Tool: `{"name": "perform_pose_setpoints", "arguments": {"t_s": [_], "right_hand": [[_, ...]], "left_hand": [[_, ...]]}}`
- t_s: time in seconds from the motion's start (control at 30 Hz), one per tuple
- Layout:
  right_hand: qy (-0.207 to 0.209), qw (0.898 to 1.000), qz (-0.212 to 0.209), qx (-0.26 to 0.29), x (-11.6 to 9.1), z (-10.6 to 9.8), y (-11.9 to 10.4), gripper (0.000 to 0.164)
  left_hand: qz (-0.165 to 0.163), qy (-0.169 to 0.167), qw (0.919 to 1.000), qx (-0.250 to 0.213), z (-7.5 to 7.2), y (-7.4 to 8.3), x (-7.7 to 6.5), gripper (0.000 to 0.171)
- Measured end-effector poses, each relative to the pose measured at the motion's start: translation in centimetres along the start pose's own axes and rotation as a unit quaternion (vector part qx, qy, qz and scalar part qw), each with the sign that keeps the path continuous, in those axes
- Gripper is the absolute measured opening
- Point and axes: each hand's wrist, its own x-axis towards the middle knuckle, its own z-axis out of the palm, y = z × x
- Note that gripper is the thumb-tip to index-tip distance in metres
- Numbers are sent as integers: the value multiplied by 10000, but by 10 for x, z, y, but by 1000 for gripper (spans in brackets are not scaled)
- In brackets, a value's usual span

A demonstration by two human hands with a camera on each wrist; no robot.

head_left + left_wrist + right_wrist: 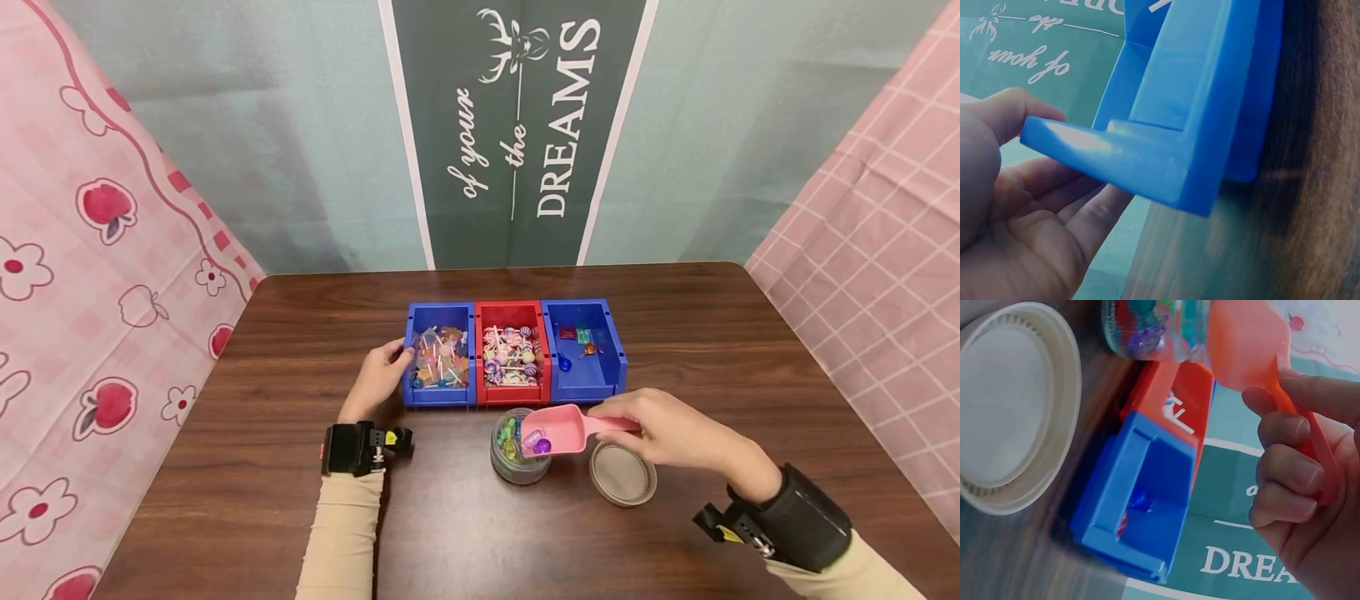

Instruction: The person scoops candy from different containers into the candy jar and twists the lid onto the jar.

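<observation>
My right hand (663, 429) grips the handle of a pink scoop (566, 427), its fingers curled round it in the right wrist view. Purple pieces (538, 443) lie in the scoop, which is over the mouth of a clear jar (519, 471). Green and yellow pieces show inside the jar. At the left, my left hand (378, 377) pinches the side wall of the left blue bin (1129, 159) between thumb and fingers. That bin holds clear and orange candies with sticks (442, 358).
A red bin (513, 395) with small lollipops stands in the middle of the row. The right blue bin (600, 379) holds a few wrapped candies. A round lid (622, 475) lies right of the jar on the brown table (247, 500). Curtains hang behind and beside it.
</observation>
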Motion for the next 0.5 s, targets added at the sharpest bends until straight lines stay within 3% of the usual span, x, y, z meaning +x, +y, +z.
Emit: {"name": "perform_pose_setpoints", "arguments": {"t_s": [0.2,0.5], "right_hand": [[25,9999,-38,-95,7,-5,-11,12],[369,9938,-239,-1023,9,-16,-26,13]], "left_hand": [[-34,4,10000,-26,0,-1,0,46],[-74,26,9999,-129,0,0,0,46]]}}
